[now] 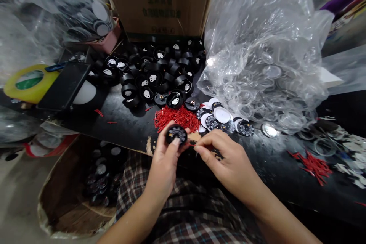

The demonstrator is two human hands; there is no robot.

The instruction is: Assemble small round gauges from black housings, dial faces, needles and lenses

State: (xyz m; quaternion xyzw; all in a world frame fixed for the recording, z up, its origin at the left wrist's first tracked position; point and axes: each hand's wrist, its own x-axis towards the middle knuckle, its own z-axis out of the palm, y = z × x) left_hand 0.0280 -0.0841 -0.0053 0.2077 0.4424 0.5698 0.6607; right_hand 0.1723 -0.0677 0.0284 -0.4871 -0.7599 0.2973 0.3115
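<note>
Plaid cloth (197, 217): nearest the camera, below the forearms, dark with pale and reddish lines.
Left hand (167, 156): closed round a black dial piece (176, 135), thumb on its printed face; the piece was held just above the table's near edge.
Right hand (228, 160): thumb and index finger pinched together on a thin red sliver (192, 145), right beside the dial piece.
Basket (45, 198): below the table at the left, round pieces inside; grey floor (14, 194) beyond its rim.
Table (120, 129): black and glossy, chipped to tan at the near edge; a red heap (175, 117) lay just past the hands — printed and white discs (221, 115) to its right, a smaller red cluster (316, 167) far right.
Black cups (154, 78): massed behind the heap, several showing pale insides.
Left side: a dark phone (64, 85) tilted beside a yellow tape roll (11, 84); a pink tray (110, 40) farther back.
Clear bag (257, 26): crumpled at the right, full of transparent rings.
Cardboard box (160, 0): upright behind the cups — dark print on its face.
</note>
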